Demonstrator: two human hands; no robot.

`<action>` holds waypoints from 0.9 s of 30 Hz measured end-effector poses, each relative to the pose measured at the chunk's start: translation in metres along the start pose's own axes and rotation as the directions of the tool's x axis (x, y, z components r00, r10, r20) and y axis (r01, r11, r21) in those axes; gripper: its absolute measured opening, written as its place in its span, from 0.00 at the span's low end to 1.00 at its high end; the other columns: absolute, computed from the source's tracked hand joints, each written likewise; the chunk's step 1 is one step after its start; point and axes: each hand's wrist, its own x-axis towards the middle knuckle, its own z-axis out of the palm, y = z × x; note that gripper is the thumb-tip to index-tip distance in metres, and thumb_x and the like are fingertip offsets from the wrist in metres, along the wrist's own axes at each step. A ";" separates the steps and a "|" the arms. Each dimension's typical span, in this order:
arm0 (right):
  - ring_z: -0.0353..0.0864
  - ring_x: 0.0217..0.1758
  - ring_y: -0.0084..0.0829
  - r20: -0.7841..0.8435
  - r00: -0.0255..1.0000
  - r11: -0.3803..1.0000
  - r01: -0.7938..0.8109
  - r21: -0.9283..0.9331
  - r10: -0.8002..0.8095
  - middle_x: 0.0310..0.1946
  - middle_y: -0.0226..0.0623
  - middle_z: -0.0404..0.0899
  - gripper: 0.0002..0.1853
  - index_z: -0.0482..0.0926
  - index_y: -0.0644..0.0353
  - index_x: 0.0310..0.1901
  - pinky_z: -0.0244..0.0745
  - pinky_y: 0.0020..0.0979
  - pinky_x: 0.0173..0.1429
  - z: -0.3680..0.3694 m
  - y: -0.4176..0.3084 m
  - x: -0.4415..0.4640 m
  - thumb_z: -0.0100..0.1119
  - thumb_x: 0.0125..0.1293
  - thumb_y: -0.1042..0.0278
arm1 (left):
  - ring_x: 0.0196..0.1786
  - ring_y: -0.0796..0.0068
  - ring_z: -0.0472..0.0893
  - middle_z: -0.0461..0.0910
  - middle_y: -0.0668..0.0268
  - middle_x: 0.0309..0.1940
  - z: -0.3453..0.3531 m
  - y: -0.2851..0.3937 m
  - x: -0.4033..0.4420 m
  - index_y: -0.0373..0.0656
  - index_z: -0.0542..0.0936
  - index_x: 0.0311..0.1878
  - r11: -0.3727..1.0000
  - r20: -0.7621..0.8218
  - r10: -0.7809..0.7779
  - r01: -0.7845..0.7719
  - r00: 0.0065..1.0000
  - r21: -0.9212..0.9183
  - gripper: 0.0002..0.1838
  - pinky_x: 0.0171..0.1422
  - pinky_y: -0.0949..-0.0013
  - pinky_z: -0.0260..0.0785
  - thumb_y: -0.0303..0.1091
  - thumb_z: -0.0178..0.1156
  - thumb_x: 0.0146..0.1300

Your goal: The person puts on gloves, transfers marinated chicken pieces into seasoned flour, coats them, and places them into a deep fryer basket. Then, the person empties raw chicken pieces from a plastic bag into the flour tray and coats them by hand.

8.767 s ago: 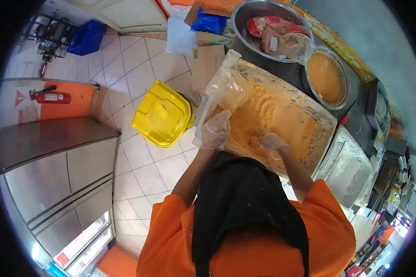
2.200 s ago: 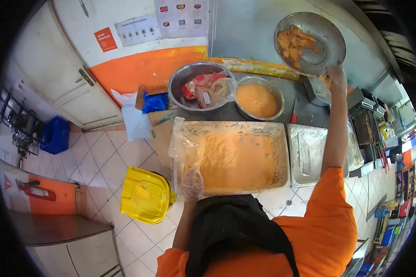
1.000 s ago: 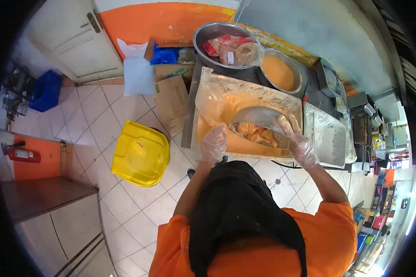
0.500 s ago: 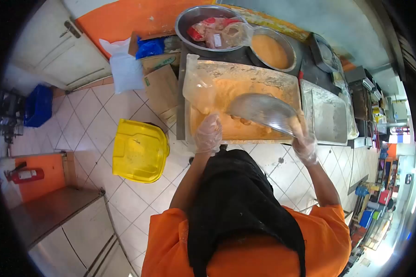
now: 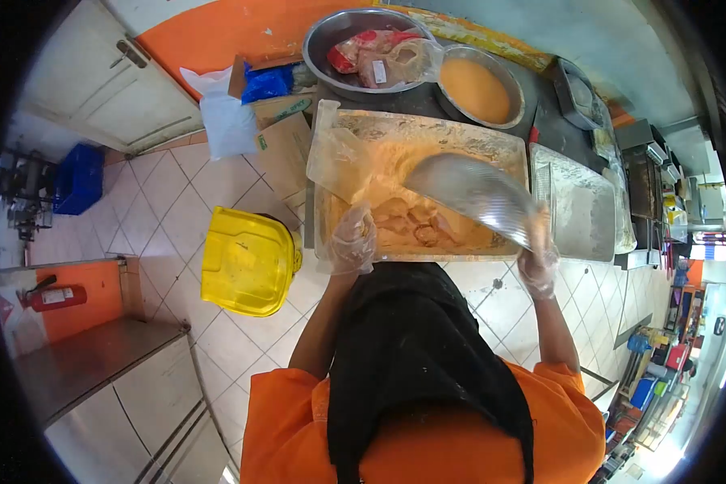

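Note:
My right hand [image 5: 538,262], in a clear plastic glove, grips the rim of a shiny metal colander [image 5: 472,189]. The colander is tilted over a wide tub [image 5: 504,145] of orange-tinted flour [image 5: 391,157], and fine rows like holes run across its blurred side. Below it, several flour-coated pieces [image 5: 419,224] lie in the flour near the tub's front. My left hand [image 5: 353,239], also gloved, is at the tub's front left with its fingers curled; what they hold, if anything, is hidden. Just beyond it, a translucent plastic bag [image 5: 343,165] hangs over the tub's left side.
Behind the tub stand a metal bowl [image 5: 319,60] with packaged red-and-white bags and a round pan [image 5: 520,101] of orange liquid. A tray [image 5: 593,210] with a wire basket is at right. A yellow lidded bin [image 5: 246,262] and cardboard box [image 5: 282,153] stand left.
The colander has swung slightly up and right, uncovering more coated pieces in the flour. My left hand has shifted a little left and down. The view has moved slightly.

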 end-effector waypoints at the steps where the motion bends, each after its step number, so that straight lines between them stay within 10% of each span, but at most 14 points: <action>1: 0.79 0.61 0.49 -0.101 0.994 0.998 -0.025 0.054 0.030 0.71 0.54 0.62 0.32 0.69 0.55 0.66 0.83 0.39 0.51 -0.005 0.008 0.002 0.51 0.59 0.89 | 0.41 0.61 0.82 0.81 0.60 0.39 0.002 0.002 0.002 0.43 0.78 0.51 1.000 0.011 0.009 -0.009 1.000 0.009 0.15 0.44 0.65 0.75 0.23 0.61 0.60; 5: 0.64 0.73 0.51 -0.031 0.942 0.917 -0.316 0.242 0.333 0.72 0.57 0.59 0.38 0.55 0.62 0.74 0.64 0.38 0.73 -0.012 0.022 0.028 0.44 0.61 0.90 | 0.42 0.57 0.83 0.82 0.58 0.41 0.008 0.001 0.002 0.43 0.78 0.50 0.996 -0.013 -0.029 0.028 0.999 -0.080 0.15 0.48 0.65 0.77 0.24 0.62 0.59; 10: 0.77 0.62 0.43 -0.023 0.790 0.758 -0.580 0.297 0.613 0.71 0.44 0.66 0.42 0.50 0.54 0.77 0.74 0.35 0.62 0.003 0.059 0.119 0.42 0.61 0.90 | 0.43 0.56 0.84 0.84 0.57 0.39 0.026 -0.017 -0.004 0.42 0.79 0.50 0.996 -0.042 0.039 -0.035 0.998 0.084 0.14 0.47 0.63 0.78 0.28 0.62 0.59; 16: 0.82 0.49 0.35 -0.079 0.758 0.729 -0.585 0.356 0.647 0.62 0.35 0.77 0.39 0.47 0.46 0.76 0.76 0.34 0.52 0.137 0.209 0.183 0.50 0.65 0.77 | 0.37 0.58 0.85 0.83 0.61 0.32 0.025 -0.012 0.006 0.44 0.80 0.44 0.762 0.110 -0.477 0.347 0.872 0.547 0.13 0.37 0.59 0.77 0.39 0.59 0.59; 19: 0.82 0.51 0.33 0.005 0.875 0.786 -0.437 0.438 0.484 0.56 0.33 0.81 0.34 0.53 0.46 0.72 0.76 0.31 0.52 0.277 0.359 0.179 0.55 0.66 0.66 | 0.33 0.58 0.84 0.82 0.60 0.29 0.003 0.000 0.032 0.45 0.81 0.46 0.625 0.555 -0.398 -0.227 0.730 0.747 0.13 0.35 0.56 0.76 0.37 0.58 0.59; 24: 0.81 0.56 0.34 0.195 0.787 0.811 -0.577 -0.102 0.585 0.51 0.31 0.83 0.20 0.79 0.48 0.55 0.76 0.31 0.55 0.287 0.348 0.183 0.59 0.64 0.52 | 0.37 0.61 0.84 0.82 0.59 0.33 0.013 0.009 0.047 0.44 0.77 0.55 0.698 0.087 -0.439 0.278 0.894 0.659 0.18 0.37 0.56 0.76 0.34 0.55 0.62; 27: 0.81 0.55 0.36 0.237 0.727 0.765 -0.616 -0.190 0.645 0.50 0.35 0.83 0.19 0.82 0.50 0.52 0.76 0.33 0.56 0.228 0.309 0.198 0.58 0.63 0.51 | 0.41 0.63 0.83 0.83 0.61 0.36 0.032 -0.031 0.036 0.42 0.74 0.58 0.933 -0.076 -0.348 0.353 0.935 0.072 0.18 0.41 0.59 0.76 0.33 0.53 0.64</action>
